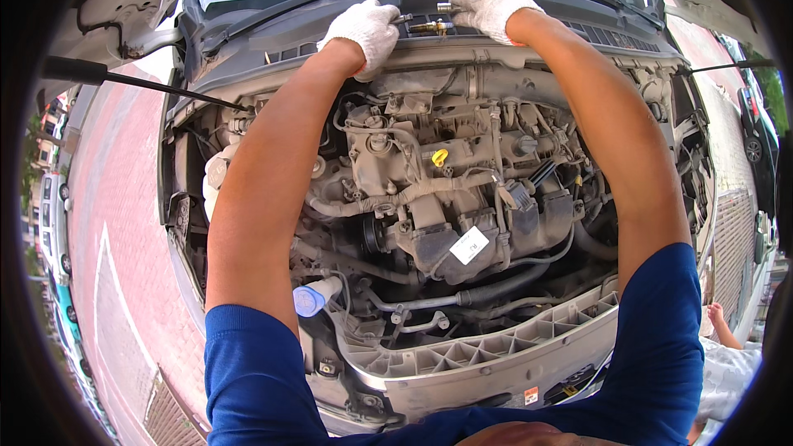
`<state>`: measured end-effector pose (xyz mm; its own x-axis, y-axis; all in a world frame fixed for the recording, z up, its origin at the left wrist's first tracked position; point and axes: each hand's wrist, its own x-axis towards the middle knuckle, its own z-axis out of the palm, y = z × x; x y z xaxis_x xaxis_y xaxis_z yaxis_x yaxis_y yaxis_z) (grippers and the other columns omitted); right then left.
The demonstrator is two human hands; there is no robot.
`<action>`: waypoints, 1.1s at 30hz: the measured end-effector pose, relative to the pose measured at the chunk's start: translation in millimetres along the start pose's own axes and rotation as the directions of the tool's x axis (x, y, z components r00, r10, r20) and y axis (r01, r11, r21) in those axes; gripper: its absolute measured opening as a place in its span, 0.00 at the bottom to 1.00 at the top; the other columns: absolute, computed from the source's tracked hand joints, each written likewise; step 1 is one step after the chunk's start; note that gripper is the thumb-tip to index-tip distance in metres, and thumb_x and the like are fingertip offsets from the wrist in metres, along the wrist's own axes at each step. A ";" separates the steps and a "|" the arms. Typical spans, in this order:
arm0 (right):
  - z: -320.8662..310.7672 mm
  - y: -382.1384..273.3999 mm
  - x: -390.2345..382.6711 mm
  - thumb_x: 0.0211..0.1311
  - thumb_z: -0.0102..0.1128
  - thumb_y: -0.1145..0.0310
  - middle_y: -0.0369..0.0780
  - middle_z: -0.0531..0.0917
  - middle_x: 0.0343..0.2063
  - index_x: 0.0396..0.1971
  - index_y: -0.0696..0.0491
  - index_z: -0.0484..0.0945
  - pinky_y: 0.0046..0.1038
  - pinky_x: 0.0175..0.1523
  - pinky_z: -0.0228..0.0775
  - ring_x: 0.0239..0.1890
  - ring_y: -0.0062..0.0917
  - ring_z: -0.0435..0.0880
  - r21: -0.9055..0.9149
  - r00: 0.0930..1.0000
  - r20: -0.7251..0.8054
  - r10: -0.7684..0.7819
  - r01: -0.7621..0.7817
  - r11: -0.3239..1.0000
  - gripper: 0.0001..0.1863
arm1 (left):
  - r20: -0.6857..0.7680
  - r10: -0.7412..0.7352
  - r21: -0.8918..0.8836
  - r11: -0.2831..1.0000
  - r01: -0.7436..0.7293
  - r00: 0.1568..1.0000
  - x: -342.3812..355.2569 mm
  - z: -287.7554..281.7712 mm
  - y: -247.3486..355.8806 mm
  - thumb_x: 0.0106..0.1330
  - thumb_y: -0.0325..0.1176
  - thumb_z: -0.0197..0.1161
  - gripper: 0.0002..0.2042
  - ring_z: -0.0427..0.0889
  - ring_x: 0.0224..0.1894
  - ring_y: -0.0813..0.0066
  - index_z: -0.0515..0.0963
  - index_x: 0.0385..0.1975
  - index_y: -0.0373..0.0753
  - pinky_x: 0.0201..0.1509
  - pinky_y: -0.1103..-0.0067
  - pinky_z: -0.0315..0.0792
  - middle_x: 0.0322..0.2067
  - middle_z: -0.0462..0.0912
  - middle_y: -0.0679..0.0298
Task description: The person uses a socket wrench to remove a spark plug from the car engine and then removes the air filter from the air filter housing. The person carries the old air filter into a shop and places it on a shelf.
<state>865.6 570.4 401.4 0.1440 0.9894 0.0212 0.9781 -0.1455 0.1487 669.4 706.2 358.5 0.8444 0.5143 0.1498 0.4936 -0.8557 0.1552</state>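
Note:
Both my hands wear white knit gloves and reach over the engine to the black plastic cowl (289, 33) below the windshield. My left hand (369, 31) is closed, with a small dark metal tool end (403, 18) sticking out of its fingers. My right hand (491, 12) is closed around a short silver metal cylinder (446, 8) that looks like a socket. Between the hands, just below that cylinder, a spark plug (434, 27) with a white and brass-coloured body lies over the cowl. The gloves hide most of what they grip.
Beneath my arms lies the dusty engine (429, 173), with a yellow dipstick handle (440, 157) and a white card (469, 245) on it. A blue reservoir cap (309, 301) stands front left. A hood strut (173, 89) slants in at left. Another person's hand (715, 311) shows at right.

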 end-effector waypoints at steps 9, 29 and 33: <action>16.8 6.5 -4.8 0.70 0.53 0.49 0.41 0.79 0.48 0.55 0.43 0.79 0.39 0.63 0.67 0.56 0.38 0.76 -0.009 0.989 -0.149 -0.012 0.011 1.000 0.21 | -0.161 -0.016 0.018 1.000 0.019 0.987 -12.3 0.4 5.0 0.66 0.35 0.50 0.17 0.75 0.56 0.51 0.80 0.52 0.45 0.63 0.66 0.70 0.51 0.78 0.51; -60.4 -327.2 -393.0 0.71 0.54 0.48 0.47 0.79 0.57 0.62 0.54 0.74 0.32 0.65 0.64 0.60 0.35 0.76 0.915 0.970 0.232 0.065 -0.196 -0.352 0.29 | 0.282 -0.841 -0.936 -0.348 -0.062 0.462 -405.5 -29.6 211.1 0.68 0.35 0.61 0.08 0.66 0.23 0.82 0.74 0.30 0.39 0.28 0.80 0.63 0.21 0.69 0.73; -94.8 -362.9 -469.6 0.72 0.57 0.52 0.48 0.78 0.60 0.64 0.56 0.71 0.32 0.65 0.64 0.62 0.30 0.75 0.928 0.990 0.107 -0.091 -0.132 -0.348 0.30 | 0.367 -0.878 -0.915 -0.400 -0.052 0.307 -472.6 -72.6 175.9 0.73 0.44 0.56 0.13 0.73 0.28 0.77 0.78 0.38 0.39 0.32 0.78 0.68 0.26 0.74 0.68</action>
<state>428.7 158.7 431.1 0.0699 0.9927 -0.0981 -0.2203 -0.0805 -0.9721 342.1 316.8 385.9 -0.0980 0.8884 -0.4485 -0.4317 0.3681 0.8235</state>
